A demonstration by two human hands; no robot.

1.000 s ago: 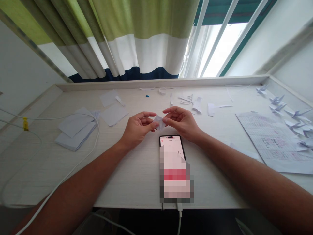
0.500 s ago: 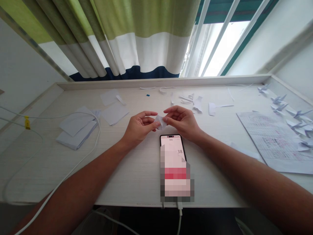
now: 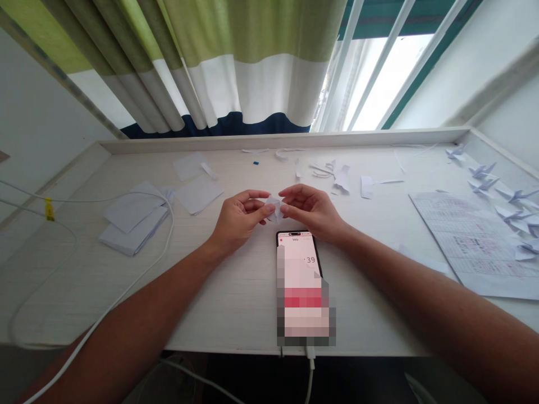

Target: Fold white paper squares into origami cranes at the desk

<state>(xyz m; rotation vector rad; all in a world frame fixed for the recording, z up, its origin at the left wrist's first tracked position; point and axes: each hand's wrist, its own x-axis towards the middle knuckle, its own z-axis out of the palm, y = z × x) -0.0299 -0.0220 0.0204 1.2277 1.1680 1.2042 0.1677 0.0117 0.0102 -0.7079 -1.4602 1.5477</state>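
Between my two hands is a small piece of folded white paper (image 3: 275, 209), raised just above the desk behind the phone. My left hand (image 3: 241, 220) pinches its left side, with the thumb lying across the front. On the right side, my right hand (image 3: 314, 213) grips the paper's edge between thumb and fingers. Creases show on the paper, but the fingers cover part of it. Just below the hands lies a lit phone (image 3: 300, 269) with a cable (image 3: 310, 359) plugged into its lower end.
Folded paper cranes (image 3: 516, 213) line the right side beside a written sheet (image 3: 475, 241). Paper scraps (image 3: 342, 178) lie toward the back. Paper squares (image 3: 200, 193) and a folded stack (image 3: 135, 224) rest at left, where a white cable (image 3: 170, 224) loops over my left forearm.
My right fingers have shifted slightly on the paper, and the paper has turned a little. The number on the phone went from 38 to 39.
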